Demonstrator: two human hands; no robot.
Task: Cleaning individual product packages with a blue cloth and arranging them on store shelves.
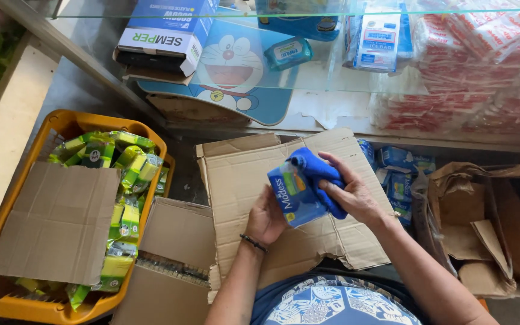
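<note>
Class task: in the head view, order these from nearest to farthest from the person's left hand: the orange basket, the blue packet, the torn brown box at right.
1. Blue packet, held in the left hand.
2. Torn brown box, to the right.
3. Orange basket, far left.

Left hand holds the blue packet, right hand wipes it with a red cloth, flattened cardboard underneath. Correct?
Not quite: the cloth is blue, not red. The head view shows the left hand holding the blue packet while the right hand presses the blue cloth against it, over the flattened cardboard.
</note>
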